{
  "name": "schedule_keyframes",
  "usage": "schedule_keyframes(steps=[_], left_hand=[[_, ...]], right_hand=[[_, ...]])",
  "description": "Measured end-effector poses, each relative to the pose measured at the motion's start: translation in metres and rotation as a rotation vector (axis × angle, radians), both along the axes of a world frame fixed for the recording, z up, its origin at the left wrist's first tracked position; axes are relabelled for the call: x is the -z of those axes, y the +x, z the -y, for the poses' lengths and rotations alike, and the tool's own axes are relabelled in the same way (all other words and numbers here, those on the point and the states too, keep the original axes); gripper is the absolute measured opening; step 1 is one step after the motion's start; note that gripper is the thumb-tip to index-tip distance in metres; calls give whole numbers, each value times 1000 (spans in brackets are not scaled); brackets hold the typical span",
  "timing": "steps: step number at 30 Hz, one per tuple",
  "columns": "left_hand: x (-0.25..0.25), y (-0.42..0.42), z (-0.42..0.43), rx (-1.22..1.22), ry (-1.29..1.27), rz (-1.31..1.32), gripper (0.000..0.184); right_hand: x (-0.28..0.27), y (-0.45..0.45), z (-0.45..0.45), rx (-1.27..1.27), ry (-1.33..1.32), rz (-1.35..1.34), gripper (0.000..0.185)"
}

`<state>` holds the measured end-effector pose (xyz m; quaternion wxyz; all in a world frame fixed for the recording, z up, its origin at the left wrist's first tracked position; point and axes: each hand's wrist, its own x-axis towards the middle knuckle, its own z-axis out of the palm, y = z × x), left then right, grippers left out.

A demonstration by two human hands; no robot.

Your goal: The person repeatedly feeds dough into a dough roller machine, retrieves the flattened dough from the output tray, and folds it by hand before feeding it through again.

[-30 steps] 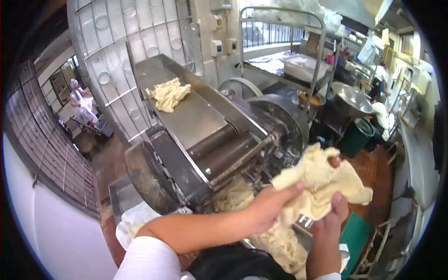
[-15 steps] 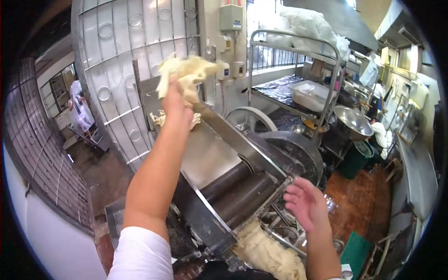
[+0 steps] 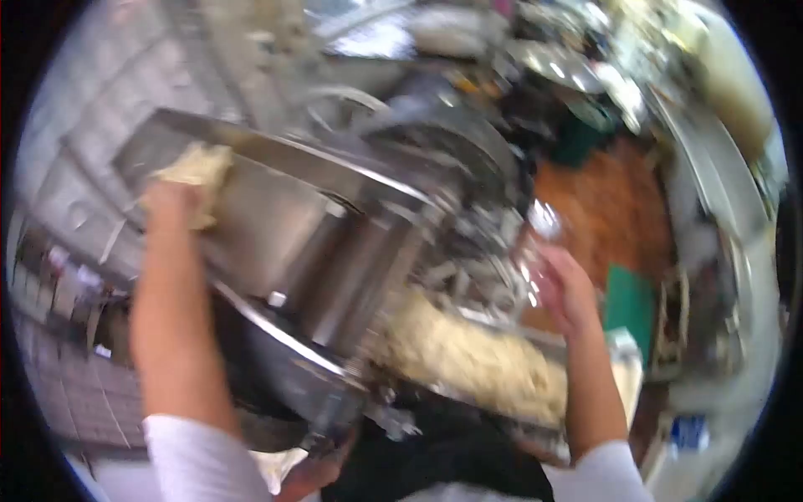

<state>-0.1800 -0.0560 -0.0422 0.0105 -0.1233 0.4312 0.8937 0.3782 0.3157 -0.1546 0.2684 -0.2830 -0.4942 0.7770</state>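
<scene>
My left hand point(image 3: 174, 201) is at the far upper end of the metal chute point(image 3: 259, 209), against a lump of pale dough point(image 3: 201, 174); motion blurs its fingers. Dark rollers point(image 3: 347, 272) lie at the chute's lower end. A long mass of dough point(image 3: 477, 356) fills the tray below the rollers. My right hand point(image 3: 560, 280) hangs in the air to the right of the machine, above the tray's far edge, its fingers apart and nothing in them.
A large flywheel point(image 3: 452, 138) stands on the machine's far side. A green board point(image 3: 629, 309) lies at the right on the reddish floor point(image 3: 606, 209). A metal bowl point(image 3: 556, 67) and a green bin point(image 3: 585, 125) are at the back.
The piece of dough first held in both hands went up in my left hand and is now down on the chute. My right hand let go and moved aside. The view has tilted down and turned.
</scene>
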Motion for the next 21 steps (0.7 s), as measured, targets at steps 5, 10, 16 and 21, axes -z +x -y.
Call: schedule_keyframes(steps=[5, 10, 16, 21], left_hand=[[-31, 14, 51, 26, -248, -221, 55], [-65, 105, 137, -181, -542, -453, 58], [-25, 242, 251, -359, -952, -579, 62], [114, 377, 238, -4, -583, -34, 63]], right_hand=[[160, 89, -45, -100, 626, 692, 48], [255, 209, -17, -534, 725, 1320, 84], [277, 242, 27, -757, 997, 1560, 114], [261, 232, 11, -787, 961, 1609, 119]])
